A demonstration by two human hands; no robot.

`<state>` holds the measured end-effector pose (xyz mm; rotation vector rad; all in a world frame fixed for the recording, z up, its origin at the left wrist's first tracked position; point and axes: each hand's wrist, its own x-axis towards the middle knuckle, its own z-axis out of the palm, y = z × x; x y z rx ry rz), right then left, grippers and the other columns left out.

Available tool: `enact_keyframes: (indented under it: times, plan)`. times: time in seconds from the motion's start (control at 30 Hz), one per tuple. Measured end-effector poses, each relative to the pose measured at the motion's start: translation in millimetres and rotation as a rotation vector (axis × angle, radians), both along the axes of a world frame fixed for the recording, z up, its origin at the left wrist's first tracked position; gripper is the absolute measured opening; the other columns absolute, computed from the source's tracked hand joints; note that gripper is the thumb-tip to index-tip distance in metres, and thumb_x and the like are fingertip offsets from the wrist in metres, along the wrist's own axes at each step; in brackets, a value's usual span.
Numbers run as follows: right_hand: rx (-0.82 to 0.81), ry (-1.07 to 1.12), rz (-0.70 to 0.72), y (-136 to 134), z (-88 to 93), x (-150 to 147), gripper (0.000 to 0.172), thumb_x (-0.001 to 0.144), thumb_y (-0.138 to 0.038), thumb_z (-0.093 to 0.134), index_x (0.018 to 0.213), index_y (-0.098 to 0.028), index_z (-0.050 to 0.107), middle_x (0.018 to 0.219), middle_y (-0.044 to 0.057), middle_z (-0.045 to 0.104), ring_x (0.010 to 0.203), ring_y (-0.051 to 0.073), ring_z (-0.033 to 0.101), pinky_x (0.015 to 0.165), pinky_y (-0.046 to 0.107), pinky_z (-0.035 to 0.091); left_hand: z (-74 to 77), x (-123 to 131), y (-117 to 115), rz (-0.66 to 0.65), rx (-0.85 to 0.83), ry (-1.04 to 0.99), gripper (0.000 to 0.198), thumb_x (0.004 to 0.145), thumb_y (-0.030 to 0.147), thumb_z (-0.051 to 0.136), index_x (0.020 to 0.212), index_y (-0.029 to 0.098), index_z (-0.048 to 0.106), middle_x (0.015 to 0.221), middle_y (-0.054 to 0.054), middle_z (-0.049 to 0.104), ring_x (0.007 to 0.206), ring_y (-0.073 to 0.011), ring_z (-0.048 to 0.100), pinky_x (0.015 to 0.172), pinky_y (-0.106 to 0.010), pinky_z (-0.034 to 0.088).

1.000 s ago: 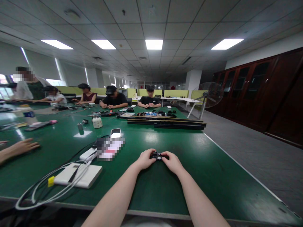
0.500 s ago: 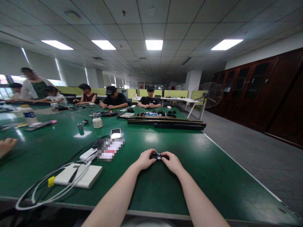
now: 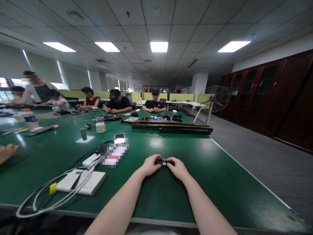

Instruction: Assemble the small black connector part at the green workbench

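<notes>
Between my two hands is a small black and silver device (image 3: 162, 162), too small in the view to name more exactly. My left hand (image 3: 151, 165) grips its left side with thumb and fingers. At its right side, my right hand (image 3: 177, 167) pinches it with thumb and forefinger. Both forearms reach over the green table (image 3: 161, 195) from the near edge. The fingers hide the device's ends, and I cannot tell whether it rests on the tabletop.
White power bank-like box (image 3: 93, 182) with looped cables lies left, near a phone (image 3: 119, 138). A jar (image 3: 100, 127) and metal cylinder (image 3: 83, 132) stand beyond. Long black bars (image 3: 186, 130) lie across ahead. Another person's hand (image 3: 8, 152) is at far left. Several people sit opposite.
My hands and the device stay in almost the same place. At far left, a standing person leans slightly to the right.
</notes>
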<state>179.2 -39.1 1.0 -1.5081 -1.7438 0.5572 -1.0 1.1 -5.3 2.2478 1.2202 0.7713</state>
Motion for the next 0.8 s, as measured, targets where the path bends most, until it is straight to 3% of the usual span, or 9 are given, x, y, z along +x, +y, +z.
enact_keyframes:
  times: [0.8]
  plan:
    - [-0.009,0.000,0.000,-0.7,1.9,0.4,0.022,0.073,-0.023,0.053,0.091,-0.022,0.065,0.096,0.002,0.068,0.091,0.018,0.061,0.086,0.031,0.044,3.0,0.0,-2.3,0.003,-0.016,-0.010,0.042,0.071,0.020,0.061,0.112,0.019,0.054,0.108,-0.007,0.064,0.099,-0.0222,0.059,0.089,-0.034,0.046]
